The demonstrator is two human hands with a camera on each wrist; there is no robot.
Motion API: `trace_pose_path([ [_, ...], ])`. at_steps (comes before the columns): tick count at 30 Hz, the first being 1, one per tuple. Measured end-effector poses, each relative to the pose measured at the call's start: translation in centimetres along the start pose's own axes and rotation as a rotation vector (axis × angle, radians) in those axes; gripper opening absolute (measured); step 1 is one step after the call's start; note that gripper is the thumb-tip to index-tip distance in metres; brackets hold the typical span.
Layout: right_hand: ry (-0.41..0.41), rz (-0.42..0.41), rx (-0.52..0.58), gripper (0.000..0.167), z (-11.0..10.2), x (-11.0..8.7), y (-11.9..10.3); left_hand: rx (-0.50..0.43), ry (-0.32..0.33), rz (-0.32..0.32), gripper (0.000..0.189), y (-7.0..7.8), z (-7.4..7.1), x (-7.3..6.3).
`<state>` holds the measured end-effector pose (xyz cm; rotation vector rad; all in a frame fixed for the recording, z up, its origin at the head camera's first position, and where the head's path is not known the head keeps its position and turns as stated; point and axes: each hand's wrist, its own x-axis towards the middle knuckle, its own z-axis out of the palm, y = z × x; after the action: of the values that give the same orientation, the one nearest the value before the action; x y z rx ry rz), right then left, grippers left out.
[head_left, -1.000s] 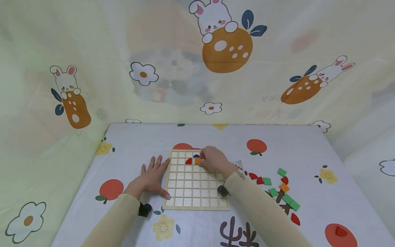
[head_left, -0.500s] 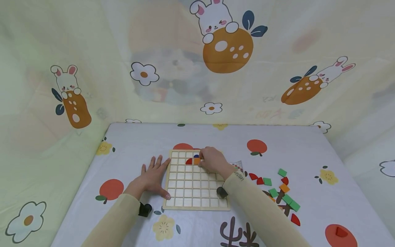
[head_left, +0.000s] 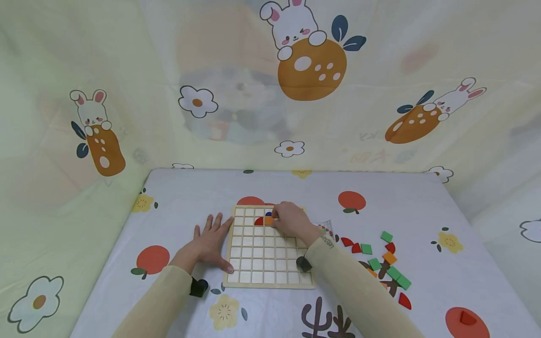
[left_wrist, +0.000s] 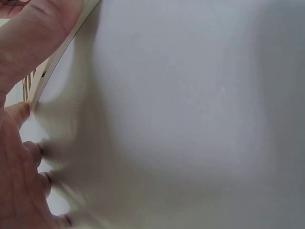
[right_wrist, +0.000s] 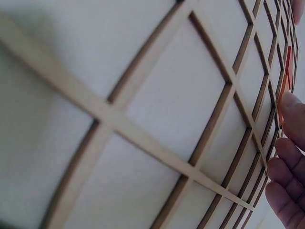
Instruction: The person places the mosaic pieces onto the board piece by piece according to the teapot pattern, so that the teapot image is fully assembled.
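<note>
A wooden grid board point(head_left: 258, 285) lies on the table in the head view. My left hand point(head_left: 205, 245) is spread along its left side, with fingertips and thumb at the frame. Over the upper part, my right hand point(head_left: 291, 220) has curled fingers and pinches an orange square tile point(head_left: 268, 220) in the second row. Just left of that tile is a red quarter-circle piece point(head_left: 259, 221); a blue piece point(head_left: 268, 214) shows above it, partly hidden by the fingers. In the right wrist view the thumb point(right_wrist: 293, 114) overlaps the orange tile's edge.
Several loose green squares point(head_left: 393, 272), red quarter-circles point(head_left: 404, 301) and orange squares point(head_left: 389, 257) lie right of the board. Partly behind the right wrist is a printed card point(head_left: 325, 227). One red piece point(head_left: 467, 318) sits at the far right front. A patterned curtain point(head_left: 236, 155) stands behind the table.
My right hand has shifted very slightly left over the orange tile. The left hand and the board stay where they were.
</note>
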<state>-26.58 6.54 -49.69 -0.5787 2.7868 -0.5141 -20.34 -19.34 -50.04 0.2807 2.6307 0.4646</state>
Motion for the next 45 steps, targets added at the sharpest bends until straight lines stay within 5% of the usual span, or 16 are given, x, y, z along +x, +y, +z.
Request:
trace_pose_path([
  [16,0.001,-0.004,0.013,0.017,-0.3,-0.2,0.0,0.007,0.004,-0.005,0.137,0.0,0.2,0.2],
  [24,0.043,0.025,0.117,0.024,-3.2,-1.4,1.3,0.008,-0.002,-0.005,0.138,0.0,0.1,0.2],
  [34,0.162,0.035,0.152,0.028,-8.2,-7.2,8.2,-0.003,0.001,-0.001,0.137,0.1,0.1,0.2],
  [45,0.175,0.224,0.179,0.029,-8.5,-13.5,16.3,-0.001,0.003,-0.009,0.136,0.3,0.2,0.0],
])
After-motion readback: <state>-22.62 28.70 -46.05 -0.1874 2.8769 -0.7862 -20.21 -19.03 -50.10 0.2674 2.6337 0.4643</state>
